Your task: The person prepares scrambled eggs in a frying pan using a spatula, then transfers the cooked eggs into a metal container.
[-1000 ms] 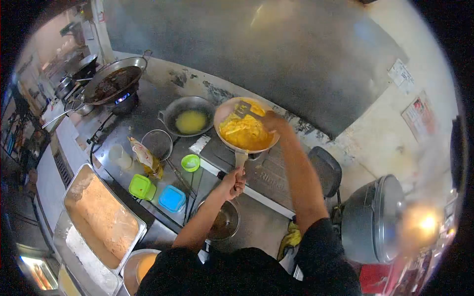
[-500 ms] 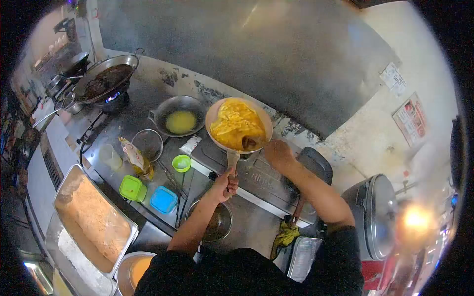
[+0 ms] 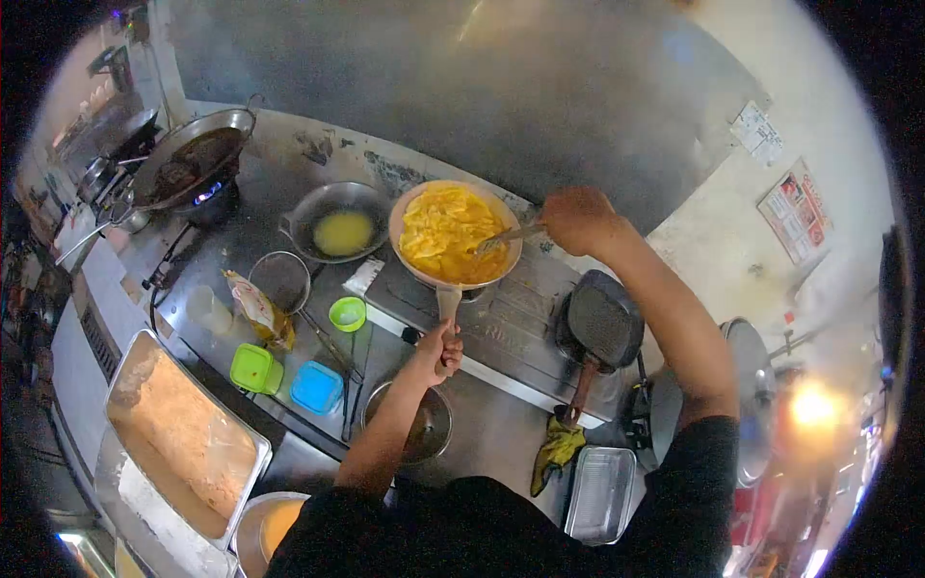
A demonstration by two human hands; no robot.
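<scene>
My left hand (image 3: 439, 355) is closed around the handle of a frying pan (image 3: 449, 301) on the gas stove (image 3: 501, 328). Yellow scrambled egg (image 3: 445, 229), partly set and folded, covers most of the pan's inside. To the right of the pan, my right hand (image 3: 580, 220) grips a spatula (image 3: 516, 234), its slotted end down in the egg. A dark wok (image 3: 306, 207) with yellowish liquid stands just left of the pan.
A dark square pan (image 3: 602, 318) sits right on the stove, its handle above a yellow-black cloth (image 3: 559, 451). Left are a strainer (image 3: 279, 279), green container (image 3: 255, 369), blue container (image 3: 316, 387), and breading tray (image 3: 183, 433). A large wok (image 3: 198, 159) sits over a flame.
My right hand has moved up and to the right, lifting the elbow, and the spatula now shows clearly in the egg. The egg is spread more broken up; my left hand keeps its hold.
</scene>
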